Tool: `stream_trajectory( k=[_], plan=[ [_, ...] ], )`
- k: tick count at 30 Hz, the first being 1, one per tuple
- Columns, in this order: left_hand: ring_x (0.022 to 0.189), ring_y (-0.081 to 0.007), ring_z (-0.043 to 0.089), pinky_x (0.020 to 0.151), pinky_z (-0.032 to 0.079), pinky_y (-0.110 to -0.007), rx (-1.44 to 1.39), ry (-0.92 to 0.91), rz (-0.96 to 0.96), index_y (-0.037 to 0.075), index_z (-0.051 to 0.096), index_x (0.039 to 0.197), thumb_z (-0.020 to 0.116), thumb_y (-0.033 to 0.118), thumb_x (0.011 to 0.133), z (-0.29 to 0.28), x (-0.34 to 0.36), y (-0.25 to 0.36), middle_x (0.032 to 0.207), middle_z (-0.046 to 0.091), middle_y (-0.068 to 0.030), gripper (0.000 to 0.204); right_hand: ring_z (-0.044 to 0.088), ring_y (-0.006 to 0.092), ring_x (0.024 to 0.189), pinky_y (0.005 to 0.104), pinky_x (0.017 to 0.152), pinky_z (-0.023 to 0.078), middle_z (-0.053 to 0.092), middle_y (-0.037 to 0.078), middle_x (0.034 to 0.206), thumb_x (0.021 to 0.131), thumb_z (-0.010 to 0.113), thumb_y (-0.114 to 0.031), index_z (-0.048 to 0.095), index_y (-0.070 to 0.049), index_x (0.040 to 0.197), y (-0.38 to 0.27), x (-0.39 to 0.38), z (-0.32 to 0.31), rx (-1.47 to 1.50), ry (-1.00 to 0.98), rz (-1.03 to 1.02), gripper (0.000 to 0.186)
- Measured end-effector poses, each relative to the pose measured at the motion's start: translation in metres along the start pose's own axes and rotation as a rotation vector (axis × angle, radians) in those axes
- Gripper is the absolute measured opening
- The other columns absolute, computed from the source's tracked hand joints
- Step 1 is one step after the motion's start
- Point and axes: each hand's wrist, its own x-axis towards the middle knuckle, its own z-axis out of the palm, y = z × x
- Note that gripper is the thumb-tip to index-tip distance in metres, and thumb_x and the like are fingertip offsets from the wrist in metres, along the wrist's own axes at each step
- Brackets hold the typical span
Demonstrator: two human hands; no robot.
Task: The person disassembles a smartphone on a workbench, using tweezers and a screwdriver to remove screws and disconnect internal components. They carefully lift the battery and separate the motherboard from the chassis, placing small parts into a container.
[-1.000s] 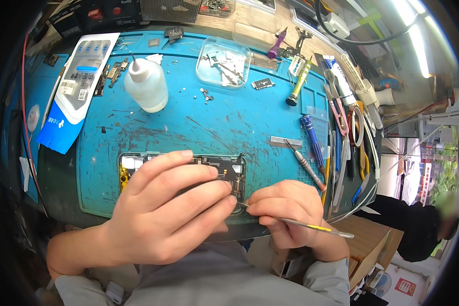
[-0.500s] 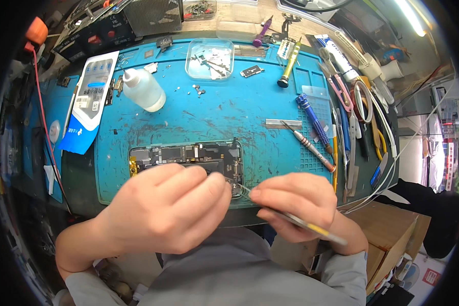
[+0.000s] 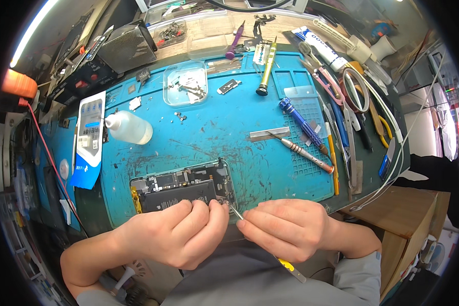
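By the front edge of the worktop (image 3: 89, 206), the right hand (image 3: 285, 227) clamps tweezers (image 3: 292, 270); a slip could scratch the opened phone (image 3: 181, 193). Left hand (image 3: 186, 234): fingers bunched, grip unclear.

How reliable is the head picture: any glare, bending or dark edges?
Head view: corners black out, and the blue mat bows along its far edge; head view: the light tube, upper left, glares white; head view: the tool in the right hand has a tip too small to judge for focus.
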Motion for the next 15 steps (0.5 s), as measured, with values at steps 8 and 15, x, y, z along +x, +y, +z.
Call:
stream_trajectory(
  k=[8,15],
  plan=[
    [0.081,-0.0162,0.067,0.072,0.056,-0.028,0.015,-0.024,0.120,-0.006,0.082,0.107,0.068,0.010,0.096,0.000,-0.003,-0.012,0.106,0.072,-0.0093,0.024,0.076,0.0227,0.080,0.0325,0.074,0.068,0.074,0.015,0.103,0.079,0.076,-0.010,0.079,0.006,0.102,-0.004,-0.002,0.003,0.008,0.037,0.037,0.028],
    [0.081,-0.0157,0.065,0.069,0.053,-0.028,-0.013,-0.016,0.048,-0.003,0.082,0.106,0.070,0.012,0.097,0.004,-0.002,-0.008,0.107,0.071,-0.0078,0.021,0.075,0.0218,0.080,0.0315,0.077,0.067,0.075,0.015,0.103,0.081,0.075,-0.011,0.079,0.005,0.102,-0.005,-0.004,0.004,-0.017,0.051,0.043,0.027]
  ],
)
